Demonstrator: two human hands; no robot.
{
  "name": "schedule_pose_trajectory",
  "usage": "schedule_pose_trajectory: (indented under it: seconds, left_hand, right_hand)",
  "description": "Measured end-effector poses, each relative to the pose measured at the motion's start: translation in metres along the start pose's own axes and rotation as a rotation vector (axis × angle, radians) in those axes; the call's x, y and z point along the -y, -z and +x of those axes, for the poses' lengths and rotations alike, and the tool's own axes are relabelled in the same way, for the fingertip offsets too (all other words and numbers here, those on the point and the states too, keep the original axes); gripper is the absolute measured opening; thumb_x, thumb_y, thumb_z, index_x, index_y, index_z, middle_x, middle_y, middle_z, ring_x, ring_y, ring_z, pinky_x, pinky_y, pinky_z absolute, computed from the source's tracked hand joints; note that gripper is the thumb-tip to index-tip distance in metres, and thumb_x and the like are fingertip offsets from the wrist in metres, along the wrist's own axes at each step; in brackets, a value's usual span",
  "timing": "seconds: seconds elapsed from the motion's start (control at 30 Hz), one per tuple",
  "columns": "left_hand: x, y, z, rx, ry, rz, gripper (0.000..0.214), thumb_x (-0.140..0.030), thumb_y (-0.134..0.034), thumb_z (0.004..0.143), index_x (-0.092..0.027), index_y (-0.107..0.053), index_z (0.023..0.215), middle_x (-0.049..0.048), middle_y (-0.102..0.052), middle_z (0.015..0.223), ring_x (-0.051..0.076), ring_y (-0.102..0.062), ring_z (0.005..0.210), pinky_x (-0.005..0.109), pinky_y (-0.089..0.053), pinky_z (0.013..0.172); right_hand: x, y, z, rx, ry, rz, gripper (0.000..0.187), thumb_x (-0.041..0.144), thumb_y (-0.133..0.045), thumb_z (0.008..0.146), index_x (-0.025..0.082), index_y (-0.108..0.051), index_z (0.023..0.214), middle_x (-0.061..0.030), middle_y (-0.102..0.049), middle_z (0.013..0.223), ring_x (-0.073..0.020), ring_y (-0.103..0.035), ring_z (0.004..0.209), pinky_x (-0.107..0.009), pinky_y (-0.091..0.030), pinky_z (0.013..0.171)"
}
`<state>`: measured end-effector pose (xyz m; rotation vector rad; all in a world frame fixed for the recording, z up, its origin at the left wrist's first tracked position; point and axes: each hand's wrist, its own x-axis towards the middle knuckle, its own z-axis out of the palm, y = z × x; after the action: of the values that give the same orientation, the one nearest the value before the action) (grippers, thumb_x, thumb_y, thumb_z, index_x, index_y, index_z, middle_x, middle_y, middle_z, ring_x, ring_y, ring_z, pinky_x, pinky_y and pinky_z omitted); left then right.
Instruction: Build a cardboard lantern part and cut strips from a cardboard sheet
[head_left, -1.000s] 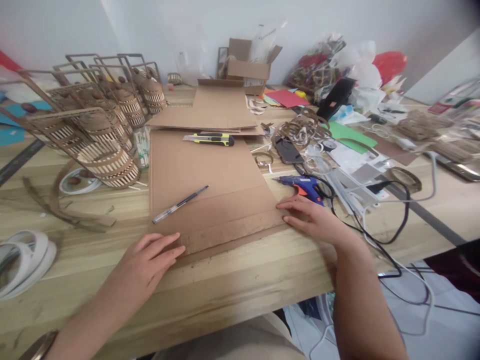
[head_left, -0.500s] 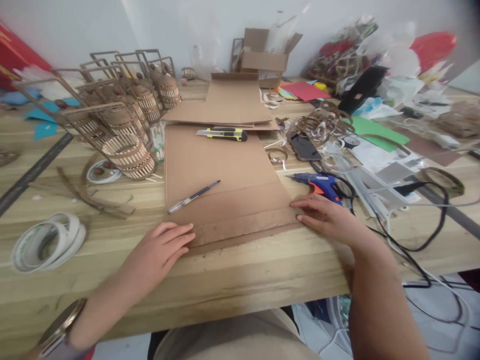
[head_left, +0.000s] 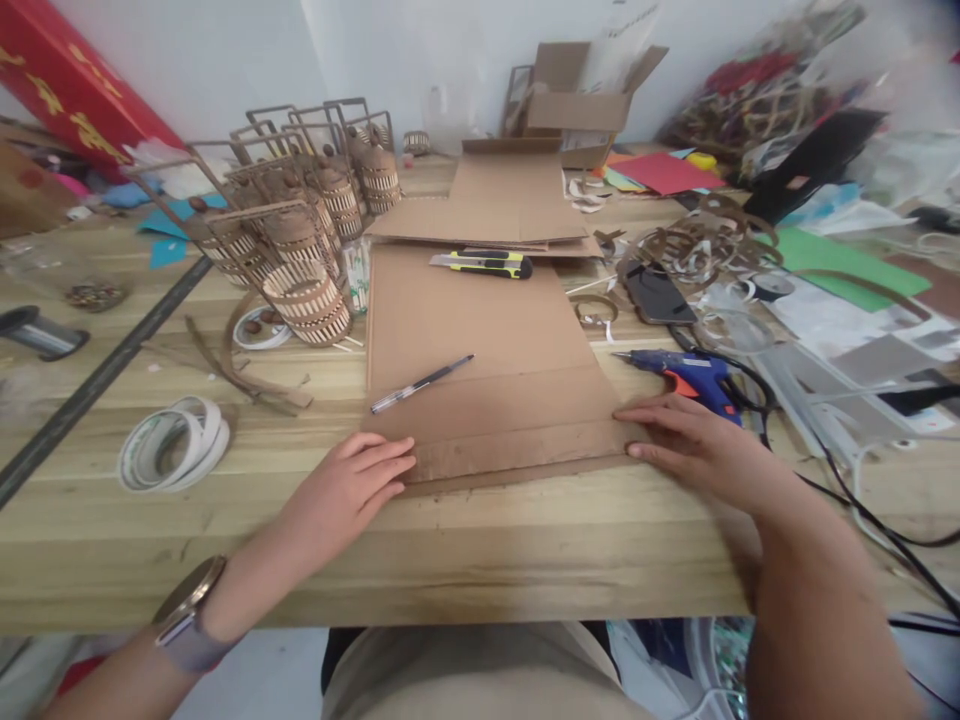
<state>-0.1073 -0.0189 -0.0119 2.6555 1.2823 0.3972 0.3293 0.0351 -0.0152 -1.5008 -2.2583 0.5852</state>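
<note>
Cardboard sheet (head_left: 487, 315) lay flat on the bench (head_left: 525, 550), dead ctr, and both hands were at its near end! L hand (head_left: 349, 490) had its fingers stretched out, slightly apart, tips on the near-left corner; R hand (head_left: 697, 445) touched the R edge, thumb and fingers apart, w/ the blue glue gun (head_left: 686, 375) just beyond. Pen (head_left: 422, 384) sat slantwise on the sheet, cutter (head_left: 486, 263) nr its far end, approx. level. Off L, white tape rolls (head_left: 172, 445) leaned together nr the woven baskets (head_left: 307, 305).
</note>
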Motion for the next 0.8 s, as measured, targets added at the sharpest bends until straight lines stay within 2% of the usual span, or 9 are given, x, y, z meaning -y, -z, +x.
schedule_pose_trajectory:
  seconds: [0.17, 0.33, 0.6, 0.8]
  left_hand:
    - [0.012, 0.003, -0.009, -0.018, 0.027, -0.001, 0.032, -0.032, -0.044, 0.1, -0.02, -0.067, 0.121, 0.0068, -0.07, 0.122, 0.022, -0.06, 0.111, 0.042, -0.053, 0.096]
    - [0.021, 0.009, -0.02, -0.049, -0.006, 0.011, 0.033, -0.032, -0.043, 0.101, -0.019, -0.071, 0.113, 0.0069, -0.072, 0.119, 0.021, -0.063, 0.109, 0.04, -0.054, 0.094]
    - [0.019, 0.009, -0.023, -0.042, -0.016, 0.008, 0.032, -0.027, -0.044, 0.1, -0.022, -0.072, 0.113, 0.0083, -0.07, 0.121, 0.022, -0.061, 0.111, 0.041, -0.054, 0.094]
    - [0.012, 0.011, -0.013, 0.025, -0.067, 0.043, 0.034, -0.017, -0.043, 0.097, -0.024, -0.072, 0.112, 0.009, -0.068, 0.122, 0.023, -0.06, 0.108, 0.041, -0.055, 0.093]
  right_hand:
    - [-0.004, -0.003, 0.0, -0.01, 0.008, 0.015, 0.041, 0.058, -0.061, 0.081, 0.031, -0.071, 0.11, -0.0097, -0.067, 0.107, -0.0318, -0.063, 0.103, -0.053, -0.052, 0.094]
    - [-0.007, -0.006, 0.001, -0.028, 0.023, 0.032, 0.043, 0.063, -0.06, 0.08, 0.034, -0.072, 0.108, -0.0094, -0.067, 0.106, -0.0328, -0.064, 0.101, -0.054, -0.053, 0.093]
    - [-0.005, -0.006, 0.001, -0.023, 0.008, 0.019, 0.044, 0.065, -0.059, 0.08, 0.033, -0.072, 0.109, -0.0085, -0.067, 0.106, -0.0315, -0.064, 0.101, -0.052, -0.052, 0.093]
    - [0.006, -0.003, -0.001, -0.008, -0.027, 0.057, 0.045, 0.061, -0.06, 0.082, 0.029, -0.072, 0.111, -0.0098, -0.065, 0.108, -0.0291, -0.062, 0.103, -0.048, -0.052, 0.094]
